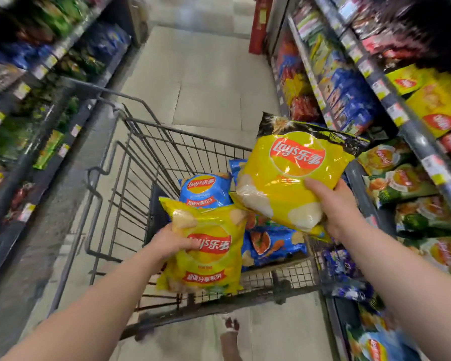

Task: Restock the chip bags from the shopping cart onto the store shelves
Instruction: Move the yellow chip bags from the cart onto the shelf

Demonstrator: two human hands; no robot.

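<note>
Over a wire shopping cart (182, 134) in a store aisle, the person's left hand (171, 242) gripped one yellow chip bag (208, 256) by its side, thumb across the front. Their right hand (336, 207) grasped a second yellow chip bag (289, 173), held higher and tilted, near the right-hand shelves (412, 131). Blue chip bags (206, 188) lay in the cart beneath both.
</note>
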